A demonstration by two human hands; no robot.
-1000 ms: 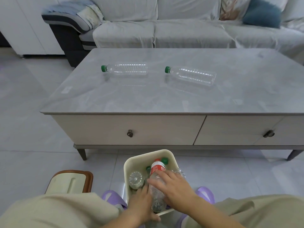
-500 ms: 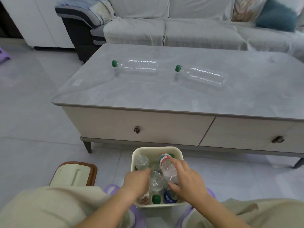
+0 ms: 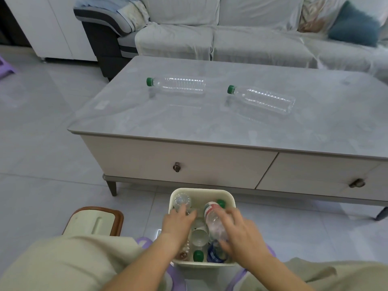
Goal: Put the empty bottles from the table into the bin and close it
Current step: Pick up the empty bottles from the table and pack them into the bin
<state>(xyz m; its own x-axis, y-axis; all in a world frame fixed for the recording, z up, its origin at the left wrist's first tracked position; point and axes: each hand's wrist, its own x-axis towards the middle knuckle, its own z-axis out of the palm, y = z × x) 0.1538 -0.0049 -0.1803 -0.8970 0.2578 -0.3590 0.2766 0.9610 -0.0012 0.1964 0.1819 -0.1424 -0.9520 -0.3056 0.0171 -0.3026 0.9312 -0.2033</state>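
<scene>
- Your right hand (image 3: 239, 234) is curled around a clear bottle with a red-and-white label (image 3: 213, 219); fingers wrap its far side and the thumb sits low, so the grasp is closed on it.
- That bottle lies tilted inside the bin (image 3: 230, 199), neck toward the table, its lower end down among the others.
- Your left hand (image 3: 178, 222) is over the bin's left half, fingers spread loosely and pointing forward. It rests on the bottles below, touching a clear upturned bottle (image 3: 182, 202) at the far left corner, but you cannot tell whether it is gripping anything.
- The bin is cream-coloured, open-topped, on the floor between your knees. It holds several bottles: a green cap (image 3: 198, 255) near the front, a blue-labelled bottle (image 3: 214, 254) at the front right, another green cap (image 3: 220, 203) at the back.
- The bin's lid (image 3: 94, 221), cream with a brown rim, lies flat on the floor to the left, apart from the bin.
- Two bottles are on the table (image 3: 189, 127), both on their sides with green caps pointing left: the left bottle (image 3: 178, 85) and the right bottle (image 3: 262, 99), well apart from each other.
- A grey sofa (image 3: 210, 36) stands behind the table.
</scene>
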